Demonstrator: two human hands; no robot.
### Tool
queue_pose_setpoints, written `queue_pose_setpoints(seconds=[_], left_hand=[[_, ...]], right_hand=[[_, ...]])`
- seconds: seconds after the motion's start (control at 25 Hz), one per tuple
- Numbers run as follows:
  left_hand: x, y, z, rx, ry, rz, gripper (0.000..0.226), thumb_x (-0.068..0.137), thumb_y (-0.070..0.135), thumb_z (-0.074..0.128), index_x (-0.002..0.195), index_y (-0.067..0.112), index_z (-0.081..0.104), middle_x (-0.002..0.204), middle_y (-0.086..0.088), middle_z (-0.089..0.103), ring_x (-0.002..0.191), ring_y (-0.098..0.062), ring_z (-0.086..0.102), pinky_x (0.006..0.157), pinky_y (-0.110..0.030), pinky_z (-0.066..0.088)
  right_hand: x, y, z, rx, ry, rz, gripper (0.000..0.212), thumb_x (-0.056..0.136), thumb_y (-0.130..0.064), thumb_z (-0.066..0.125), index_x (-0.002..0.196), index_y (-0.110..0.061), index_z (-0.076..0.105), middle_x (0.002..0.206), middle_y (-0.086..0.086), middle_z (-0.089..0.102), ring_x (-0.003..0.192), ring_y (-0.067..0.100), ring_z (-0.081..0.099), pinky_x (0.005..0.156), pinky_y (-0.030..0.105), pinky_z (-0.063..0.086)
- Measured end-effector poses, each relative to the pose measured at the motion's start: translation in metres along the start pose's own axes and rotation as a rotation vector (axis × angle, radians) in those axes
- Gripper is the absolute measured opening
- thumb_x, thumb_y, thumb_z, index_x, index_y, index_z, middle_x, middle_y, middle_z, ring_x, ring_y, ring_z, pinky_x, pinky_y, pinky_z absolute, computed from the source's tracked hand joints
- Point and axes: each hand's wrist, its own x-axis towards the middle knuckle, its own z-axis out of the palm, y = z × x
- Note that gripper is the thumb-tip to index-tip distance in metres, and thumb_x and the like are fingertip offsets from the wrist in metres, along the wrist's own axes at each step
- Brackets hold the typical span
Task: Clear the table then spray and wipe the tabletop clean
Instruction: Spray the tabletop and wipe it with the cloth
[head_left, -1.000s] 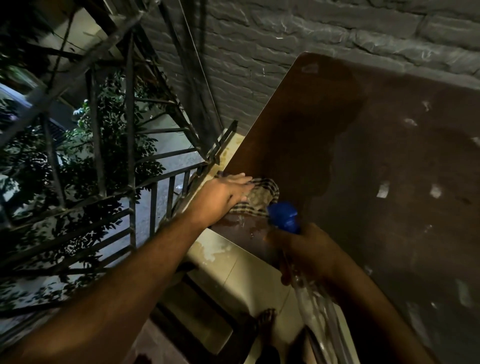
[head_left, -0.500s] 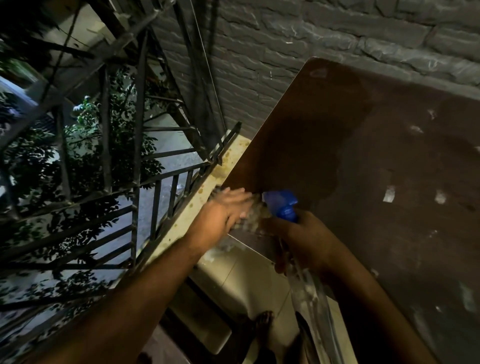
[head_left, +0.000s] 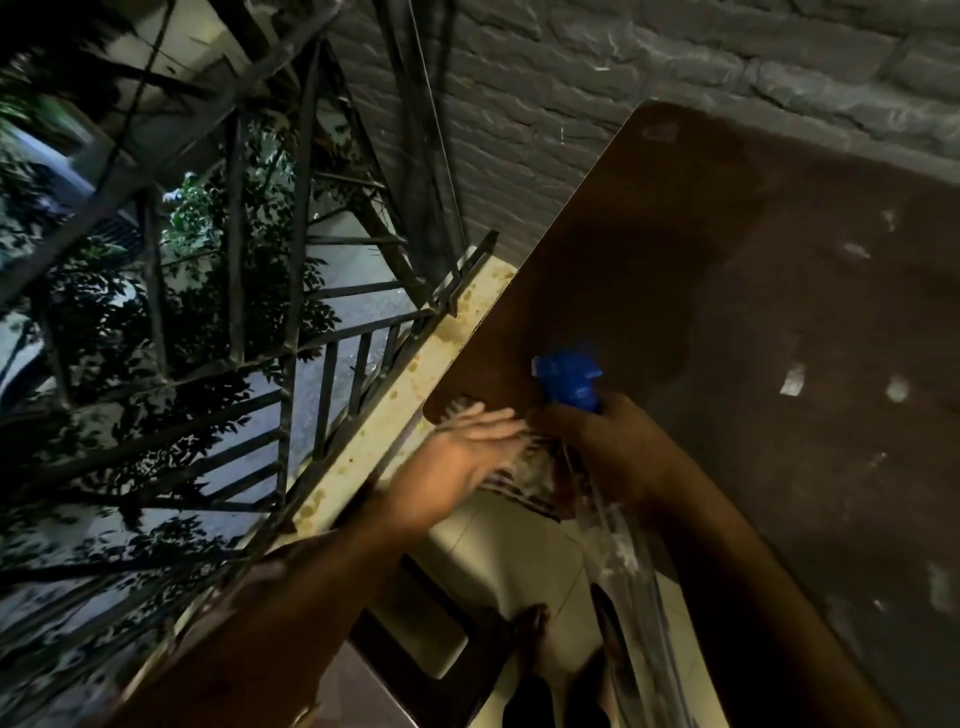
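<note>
Two hands are crowding the near-left corner of the brown tabletop (head_left: 701, 312), and the checked cloth (head_left: 524, 470) is sitting right there at the edge, blurred by motion. The left hand (head_left: 467, 447) is lying flat on it, fingers straight and together, pressing down rather than gripping. A second ago that cloth was a touch farther in from the edge; now it is being dragged back toward the near rim, so the wiping stroke looks to be finishing off this corner. The right hand (head_left: 597, 447) is curling round the neck of the spray bottle (head_left: 571, 379), blue head pointing over the table, clear body hanging down below the edge, and it is sitting closer against the cloth than before. Farther right, pale smears (head_left: 792, 378) are dotting the surface, so plenty seems left to wipe. Beyond the table's left edge a stained ledge (head_left: 395, 410) is running along the dark railing (head_left: 311, 364), with the grey brick wall (head_left: 571, 78) at the far side.
</note>
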Motion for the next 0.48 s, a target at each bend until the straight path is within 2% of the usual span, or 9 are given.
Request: queue_pose_setpoints(seconds=[0.08,0.2,0.24,0.32,0.36,0.4,0.44,0.48], left_hand=[[0.020,-0.025,-0.015,0.008,0.034,-0.112,0.038,0.082,0.000,0.065,0.118,0.012,0.066,0.132,-0.006,0.059,0.127,-0.022,0.051,0.115,-0.030,0.022],[0.061,-0.031,-0.016,0.004,0.119,-0.310,0.033,0.090,0.005,0.058,0.122,0.012,0.063,0.137,-0.006,0.054,0.133,-0.022,0.045,0.115,-0.029,0.015],[0.064,-0.015,-0.004,0.033,0.083,-0.285,0.032,0.090,0.006,0.058,0.121,0.012,0.064,0.137,-0.006,0.055,0.133,-0.022,0.045,0.115,-0.031,0.013],[0.047,0.018,0.020,0.077,-0.067,-0.048,0.031,0.088,0.008,0.060,0.118,0.013,0.067,0.135,-0.007,0.057,0.131,-0.024,0.047,0.115,-0.040,0.015],[0.032,0.022,0.025,0.052,-0.103,0.072,0.029,0.086,0.010,0.063,0.114,0.013,0.069,0.131,-0.007,0.060,0.129,-0.025,0.050,0.113,-0.046,0.019],[0.025,0.013,0.022,0.024,-0.099,0.119,0.028,0.086,0.012,0.063,0.113,0.014,0.070,0.130,-0.007,0.061,0.128,-0.026,0.050,0.112,-0.049,0.020],[0.027,-0.001,0.015,0.023,-0.052,0.097,0.028,0.087,0.013,0.062,0.114,0.014,0.069,0.130,-0.007,0.060,0.129,-0.027,0.049,0.113,-0.049,0.020],[0.037,-0.018,0.005,0.020,-0.008,0.003,0.029,0.089,0.013,0.060,0.117,0.013,0.067,0.133,-0.008,0.058,0.131,-0.028,0.046,0.114,-0.046,0.018]], right_hand=[[0.002,0.002,-0.004,0.015,0.021,0.010,0.015,0.082,-0.023,0.070,0.072,-0.014,0.064,0.048,0.003,0.061,0.041,0.019,0.058,0.043,0.027,0.047],[0.006,0.002,-0.015,-0.032,0.070,-0.014,0.017,0.082,-0.030,0.070,0.072,-0.017,0.066,0.058,0.005,0.063,0.056,0.024,0.061,0.060,0.040,0.051],[0.005,0.000,-0.019,-0.017,0.065,-0.020,0.015,0.083,-0.030,0.069,0.076,-0.017,0.066,0.057,0.003,0.063,0.055,0.022,0.061,0.060,0.039,0.051],[0.003,-0.002,-0.029,0.037,0.079,-0.020,0.018,0.081,-0.031,0.069,0.080,-0.013,0.063,0.055,0.001,0.061,0.048,0.018,0.059,0.051,0.031,0.050],[0.001,-0.001,-0.035,0.051,0.103,-0.016,0.020,0.078,-0.032,0.070,0.080,-0.013,0.062,0.053,0.001,0.059,0.047,0.018,0.057,0.049,0.030,0.048],[0.000,0.001,-0.040,0.056,0.122,-0.012,0.022,0.075,-0.033,0.071,0.078,-0.014,0.061,0.052,0.000,0.058,0.047,0.019,0.056,0.049,0.030,0.047],[-0.001,0.003,-0.044,0.064,0.122,-0.009,0.022,0.074,-0.033,0.071,0.078,-0.014,0.060,0.051,0.000,0.058,0.046,0.019,0.056,0.049,0.031,0.047],[-0.002,0.004,-0.046,0.077,0.111,-0.004,0.022,0.076,-0.032,0.070,0.079,-0.013,0.059,0.051,0.002,0.058,0.045,0.020,0.057,0.049,0.031,0.048]])
